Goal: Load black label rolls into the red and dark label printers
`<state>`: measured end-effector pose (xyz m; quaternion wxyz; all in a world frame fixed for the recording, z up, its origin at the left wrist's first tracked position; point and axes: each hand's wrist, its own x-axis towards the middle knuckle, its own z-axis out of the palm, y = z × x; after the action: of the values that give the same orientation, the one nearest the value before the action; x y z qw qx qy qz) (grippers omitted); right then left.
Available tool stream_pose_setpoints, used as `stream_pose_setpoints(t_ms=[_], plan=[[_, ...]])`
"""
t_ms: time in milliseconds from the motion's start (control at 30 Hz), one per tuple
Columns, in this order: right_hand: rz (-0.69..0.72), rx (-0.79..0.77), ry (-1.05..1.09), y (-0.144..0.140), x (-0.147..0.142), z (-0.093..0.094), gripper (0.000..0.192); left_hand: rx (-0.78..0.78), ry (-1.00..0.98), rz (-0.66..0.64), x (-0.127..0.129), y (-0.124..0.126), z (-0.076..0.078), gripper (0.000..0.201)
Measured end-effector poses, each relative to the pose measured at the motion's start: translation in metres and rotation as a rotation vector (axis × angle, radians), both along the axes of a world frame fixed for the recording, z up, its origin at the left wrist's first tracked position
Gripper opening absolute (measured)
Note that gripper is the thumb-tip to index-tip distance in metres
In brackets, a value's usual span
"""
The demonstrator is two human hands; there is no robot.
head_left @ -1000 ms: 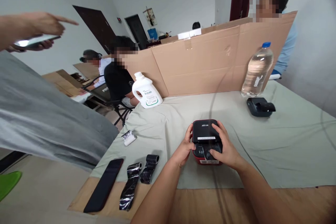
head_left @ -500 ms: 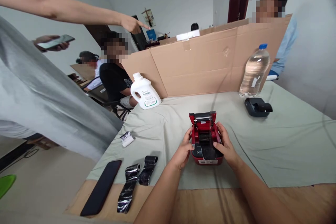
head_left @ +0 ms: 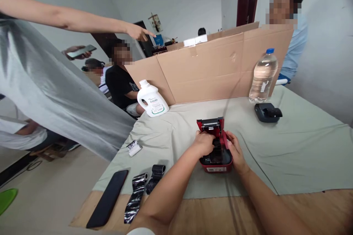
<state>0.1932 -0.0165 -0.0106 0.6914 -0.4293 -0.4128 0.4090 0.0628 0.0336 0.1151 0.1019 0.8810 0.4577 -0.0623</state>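
Observation:
A small red and black label printer (head_left: pixel 216 163) stands on the cloth in front of me with its lid raised. Dark film-like material lies in its open bay. My left hand (head_left: pixel 204 143) reaches into the bay from the left, fingers curled; its fingertips and whatever they pinch are hidden. Against the printer's right wall, my right hand (head_left: pixel 236 154) grips the side. To the left lie two partly unrolled black ribbon rolls, a nearer one (head_left: pixel 135 196) and a farther one (head_left: pixel 156 178). A small white roll (head_left: pixel 134 148) sits beyond them.
A long dark case (head_left: pixel 108 198) lies at the table's left edge. Along the back are a white jug (head_left: pixel 153 99), a cardboard screen (head_left: pixel 201 73), a water bottle (head_left: pixel 263 77) and a dark device (head_left: pixel 267 113). A standing person's arm (head_left: pixel 82 22) points across from the left.
My left hand has moved from the printer's left side into its open bay. My right hand stays at the right side. The standing person's phone hand has moved right.

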Motion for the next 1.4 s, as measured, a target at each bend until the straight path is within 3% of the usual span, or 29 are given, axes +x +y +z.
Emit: stream_pose_setpoints(t_ms=[200,367,467,600,700,800,867,1133,1400], plan=[[0.010,-0.011,0.008,0.000,0.000,0.002,0.050,-0.026,0.067,-0.025,0.013,0.010,-0.007,0.021],[0.018,-0.016,-0.003,0.001,0.001,0.002,0.051,0.010,-0.086,0.016,-0.001,0.005,-0.012,0.038],[0.011,-0.034,-0.007,0.001,0.001,0.002,0.051,-0.108,-0.399,0.042,-0.019,-0.001,-0.013,0.038],[-0.006,-0.058,-0.014,0.001,0.002,0.003,0.049,-0.497,-1.088,0.106,-0.058,-0.012,-0.003,0.032],[0.002,-0.067,0.004,0.001,0.002,0.003,0.048,-0.645,-1.234,0.214,-0.096,-0.020,0.013,0.032],[0.014,-0.087,0.043,0.000,0.001,0.004,0.046,-0.627,-1.100,0.289,-0.134,-0.028,0.023,0.029],[0.015,-0.089,0.054,-0.001,0.000,0.005,0.046,-0.576,-0.945,0.309,-0.154,-0.035,0.022,0.030],[0.030,-0.095,0.042,-0.004,-0.001,0.014,0.046,-0.166,-0.159,0.209,-0.192,-0.061,-0.027,0.034],[0.030,-0.090,0.041,-0.005,0.000,0.014,0.044,-0.018,-0.054,0.264,-0.208,-0.065,-0.056,0.045]])
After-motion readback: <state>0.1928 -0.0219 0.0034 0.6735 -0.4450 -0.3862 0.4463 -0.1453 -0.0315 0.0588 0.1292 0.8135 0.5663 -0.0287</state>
